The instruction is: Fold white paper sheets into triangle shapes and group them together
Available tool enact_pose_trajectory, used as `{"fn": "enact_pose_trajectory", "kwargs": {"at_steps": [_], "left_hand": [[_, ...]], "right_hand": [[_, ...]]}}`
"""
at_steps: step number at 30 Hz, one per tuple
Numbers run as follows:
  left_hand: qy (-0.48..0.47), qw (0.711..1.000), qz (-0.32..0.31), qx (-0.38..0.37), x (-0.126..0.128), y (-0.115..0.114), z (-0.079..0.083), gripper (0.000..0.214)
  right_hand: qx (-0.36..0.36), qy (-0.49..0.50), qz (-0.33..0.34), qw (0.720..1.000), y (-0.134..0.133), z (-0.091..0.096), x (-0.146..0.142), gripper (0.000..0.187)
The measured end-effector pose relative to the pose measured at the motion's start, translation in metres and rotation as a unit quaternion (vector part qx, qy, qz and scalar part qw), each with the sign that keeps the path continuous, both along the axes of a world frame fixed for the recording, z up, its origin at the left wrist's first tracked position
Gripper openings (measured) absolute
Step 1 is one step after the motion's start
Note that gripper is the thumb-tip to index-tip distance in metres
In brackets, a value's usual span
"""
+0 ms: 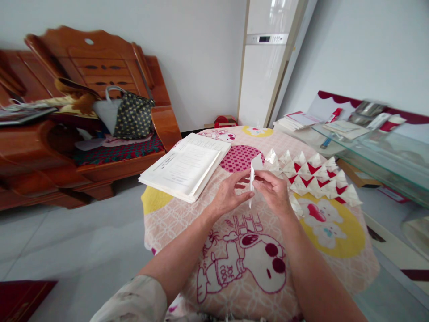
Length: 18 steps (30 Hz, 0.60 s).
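Above the middle of the table, a small piece of folded white paper stands on edge between my two hands. My right hand pinches it from the right with thumb and bent fingers. On its left side, the fingertips and thumb of my left hand close in against the same paper. Right of my hands, several folded white paper pieces, pointed and with some red parts, lie in rows. To the left rests a stack of printed sheets.
A patterned cloth covers the round table. Beside it at the right stands a glass-topped cabinet with papers, metal bowls and a red cup on it. A wooden sofa holding bags is at the left. A tall white cabinet-like unit stands behind.
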<state>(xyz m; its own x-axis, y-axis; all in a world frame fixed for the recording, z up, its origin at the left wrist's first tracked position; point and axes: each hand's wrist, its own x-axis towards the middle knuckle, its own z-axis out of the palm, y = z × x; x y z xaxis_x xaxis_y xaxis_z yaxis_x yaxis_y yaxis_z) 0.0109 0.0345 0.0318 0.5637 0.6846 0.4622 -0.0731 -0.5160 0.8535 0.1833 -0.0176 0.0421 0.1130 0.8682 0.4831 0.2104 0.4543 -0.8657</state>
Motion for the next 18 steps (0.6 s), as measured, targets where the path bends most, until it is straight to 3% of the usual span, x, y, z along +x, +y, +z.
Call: {"fn": "enact_pose_trajectory", "kwargs": {"at_steps": [18], "left_hand": [[0.0,1.0,0.024,-0.004,0.0008,-0.0006,0.0008,0.054]], "right_hand": [[0.0,-0.013,0.002,1.0,0.0003,0.0,-0.0029,0.029]]}}
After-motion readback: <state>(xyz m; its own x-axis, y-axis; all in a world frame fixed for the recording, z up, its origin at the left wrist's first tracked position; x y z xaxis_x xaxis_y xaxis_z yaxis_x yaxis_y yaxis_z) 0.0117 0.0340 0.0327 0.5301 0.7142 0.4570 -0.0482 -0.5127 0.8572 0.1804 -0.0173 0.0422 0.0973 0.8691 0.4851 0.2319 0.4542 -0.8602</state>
